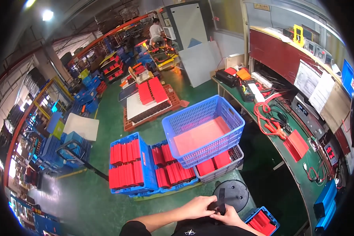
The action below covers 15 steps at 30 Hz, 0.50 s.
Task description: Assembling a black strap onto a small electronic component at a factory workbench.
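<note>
Close in front of my body, both hands come together on a black strip [222, 201] of soft-looking material. My left hand [199, 207] has its fingers closed on the strip's left side. From the right, my right hand [229, 216] pinches it with thumb and fingers. One end of the strip stands up above my hands; the rest is partly hidden by my fingers and blends with my black shirt. Just beyond my hands is a round black stool [233, 193]. A small blue crate [272, 216] of red parts stands at lower right.
A blue mesh basket [208, 152] with a pinkish sheet inside sits atop a grey basket [220, 172]. Left of it are blue crates [147, 169] of red parts. At right runs a green workbench [277, 147] with cables and instruments. A person [156, 31] is farther back.
</note>
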Motion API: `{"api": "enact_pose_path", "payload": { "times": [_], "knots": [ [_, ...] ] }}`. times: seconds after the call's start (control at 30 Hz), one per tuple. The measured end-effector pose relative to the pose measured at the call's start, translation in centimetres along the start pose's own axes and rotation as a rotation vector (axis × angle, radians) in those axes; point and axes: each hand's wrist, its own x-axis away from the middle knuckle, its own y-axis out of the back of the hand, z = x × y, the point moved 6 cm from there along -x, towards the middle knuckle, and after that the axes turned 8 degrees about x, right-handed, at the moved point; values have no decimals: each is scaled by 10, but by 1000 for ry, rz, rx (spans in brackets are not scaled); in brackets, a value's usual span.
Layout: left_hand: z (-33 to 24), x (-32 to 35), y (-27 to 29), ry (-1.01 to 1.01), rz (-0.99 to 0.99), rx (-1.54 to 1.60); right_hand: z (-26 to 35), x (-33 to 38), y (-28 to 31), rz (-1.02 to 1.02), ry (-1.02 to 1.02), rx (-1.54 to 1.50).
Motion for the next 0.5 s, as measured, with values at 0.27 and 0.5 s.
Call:
{"api": "enact_pose_path", "payload": {
  "times": [0.27, 0.5],
  "knots": [
    [70, 13, -60, 430, 250, 1216, -29, -1, -8, 87, -73, -109],
    [80, 10, -65, 200, 84, 673, -51, 4, -13, -35, -230, -897]
  ]
}}
